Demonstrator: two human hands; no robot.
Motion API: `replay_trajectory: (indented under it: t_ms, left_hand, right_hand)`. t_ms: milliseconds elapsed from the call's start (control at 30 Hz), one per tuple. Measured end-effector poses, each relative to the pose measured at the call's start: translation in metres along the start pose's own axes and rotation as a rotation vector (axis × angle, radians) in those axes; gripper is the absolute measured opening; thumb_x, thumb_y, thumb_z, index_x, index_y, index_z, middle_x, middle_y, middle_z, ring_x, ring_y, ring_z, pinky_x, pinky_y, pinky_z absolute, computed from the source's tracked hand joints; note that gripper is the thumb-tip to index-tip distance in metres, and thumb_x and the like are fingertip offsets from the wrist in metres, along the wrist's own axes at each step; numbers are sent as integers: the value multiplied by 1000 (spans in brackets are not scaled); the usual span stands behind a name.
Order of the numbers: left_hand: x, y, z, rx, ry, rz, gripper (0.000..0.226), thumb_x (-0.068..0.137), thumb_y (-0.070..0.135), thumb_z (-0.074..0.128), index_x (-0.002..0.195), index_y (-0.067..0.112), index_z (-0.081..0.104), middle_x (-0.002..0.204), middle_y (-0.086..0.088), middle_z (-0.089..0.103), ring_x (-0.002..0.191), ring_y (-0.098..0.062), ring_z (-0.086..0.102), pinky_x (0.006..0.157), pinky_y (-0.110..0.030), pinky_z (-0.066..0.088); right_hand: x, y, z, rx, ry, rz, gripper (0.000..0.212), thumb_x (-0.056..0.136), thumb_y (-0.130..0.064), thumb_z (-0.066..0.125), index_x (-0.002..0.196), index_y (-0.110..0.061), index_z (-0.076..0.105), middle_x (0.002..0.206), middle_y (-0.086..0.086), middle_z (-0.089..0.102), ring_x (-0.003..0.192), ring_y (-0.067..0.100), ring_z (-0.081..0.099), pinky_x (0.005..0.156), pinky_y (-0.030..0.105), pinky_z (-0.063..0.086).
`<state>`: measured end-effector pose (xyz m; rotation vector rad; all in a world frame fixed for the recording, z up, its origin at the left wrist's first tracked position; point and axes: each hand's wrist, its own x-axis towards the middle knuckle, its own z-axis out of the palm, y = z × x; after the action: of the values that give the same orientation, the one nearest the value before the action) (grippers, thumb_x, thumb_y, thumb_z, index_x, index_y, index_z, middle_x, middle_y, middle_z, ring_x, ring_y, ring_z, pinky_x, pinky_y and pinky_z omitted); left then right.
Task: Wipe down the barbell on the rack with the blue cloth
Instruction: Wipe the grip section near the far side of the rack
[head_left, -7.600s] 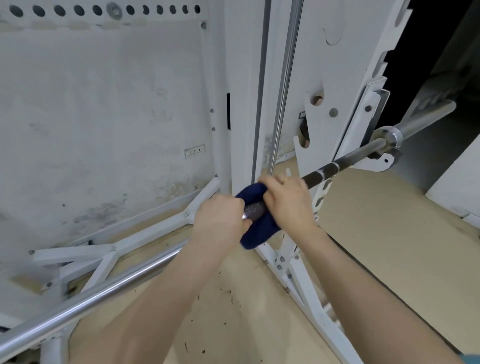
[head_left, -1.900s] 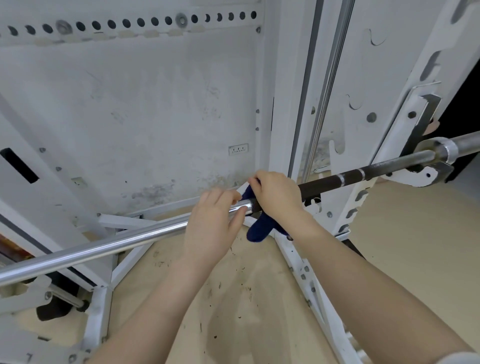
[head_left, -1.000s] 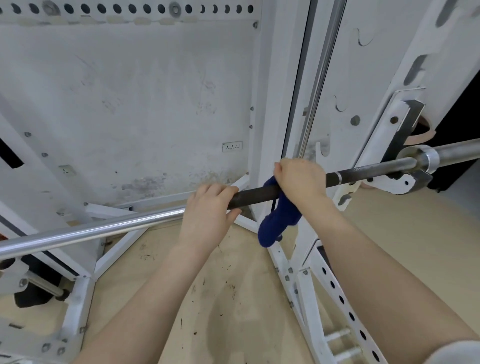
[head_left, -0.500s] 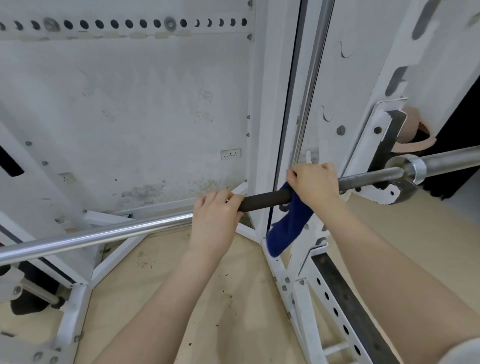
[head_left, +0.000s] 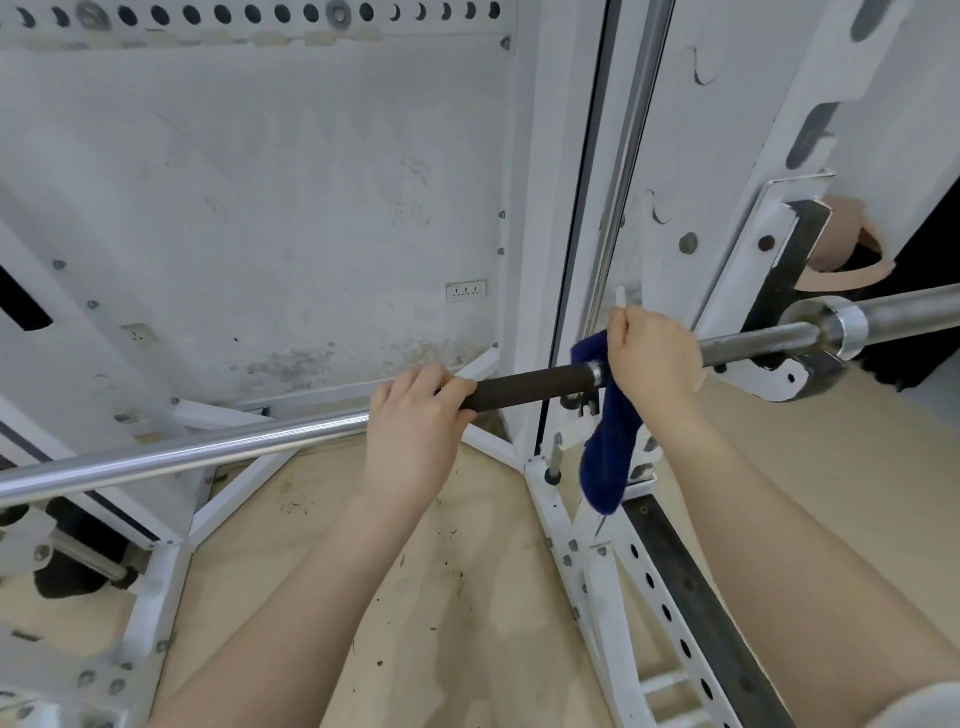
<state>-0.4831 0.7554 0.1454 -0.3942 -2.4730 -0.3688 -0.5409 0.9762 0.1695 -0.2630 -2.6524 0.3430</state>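
Blue cloth (head_left: 607, 452) in right hand (head_left: 655, 358) on barbell (head_left: 530, 386) (loose end hanging), left hand (head_left: 415, 421) gripping bar

Stained wall (head_left: 260, 182), socket (head_left: 466, 291), speckled floor (head_left: 467, 571).
You see the socket up and right of your left hand (head_left: 415, 421), the floor below it, and a chrome guide rod (head_left: 630, 156) rising just above your right hand (head_left: 654, 358).

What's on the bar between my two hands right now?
In the head view, only the dark knurled section of the barbell lies between the left hand and the right hand, bare.
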Motion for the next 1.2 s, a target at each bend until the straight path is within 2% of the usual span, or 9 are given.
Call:
replay_trajectory:
  t_ms: [167,267,400,600,700,800,900,1067,1200]
  left_hand:
    - [-2,0,0,13,22,5,24,62,7,79,83,12,69,75,-4,63,68,-29,59,64,-35,42]
    - [0,0,-1,3,-5,6,25,62,8,80,84,12,69,75,-4,63,68,-28,59,64,-33,38]
    - [-1,2,-2,14,-21,-16,27,59,10,84,81,14,69,73,-2,63,66,-26,59,62,-31,37]
    - [9,1,-23,-130,-254,-95,24,84,11,60,107,15,63,97,-3,65,92,-27,57,75,-35,41]
    - [10,-9,-49,-270,-192,-227,26,88,15,54,114,16,58,100,2,63,94,-18,57,71,-28,42]
    - [11,-24,-69,-285,-100,-236,23,88,19,52,111,17,58,93,8,58,91,-13,54,69,-24,36]
    - [13,-40,-73,-319,-140,-234,22,88,14,49,107,14,61,96,1,64,85,-15,56,71,-26,40]
    - [5,-54,-65,-310,-238,-159,23,87,12,50,106,13,63,101,-3,64,93,-21,58,79,-35,47]
    - [4,-59,-53,-265,-333,-74,24,85,15,54,107,13,65,102,-6,65,95,-25,56,79,-35,44]
  right_hand:
    - [-34,-47,-3,95,-46,-317,28,100,-22,37,92,-8,60,81,8,59,78,26,58,67,33,42]
    - [-18,-30,-8,-125,-160,-436,17,98,-18,42,98,-8,56,90,9,61,80,29,60,68,35,44]
    - [-19,-37,-7,-262,-99,-226,22,99,-17,36,100,-6,55,81,7,59,69,28,57,60,33,42]
    - [-50,-106,4,143,-125,-249,41,102,-34,26,95,-8,58,88,10,65,82,30,61,68,34,39]
    - [-46,-107,-1,319,-190,-165,46,102,-36,23,90,-9,59,87,12,64,87,32,58,75,36,42]
    - [-42,-107,-17,628,-239,-71,45,102,-37,25,67,-17,45,66,-1,50,73,24,51,66,33,39]
    - [-55,-116,-27,823,-317,-30,48,100,-41,31,61,-13,37,58,-3,37,59,13,39,57,27,30]
    - [-97,-104,-2,642,-578,-134,29,83,-44,61,72,-21,47,68,-7,51,63,8,47,60,24,36]
    - [-119,-93,19,643,-582,123,23,87,-38,60,74,-27,44,77,-7,54,80,13,54,70,27,42]
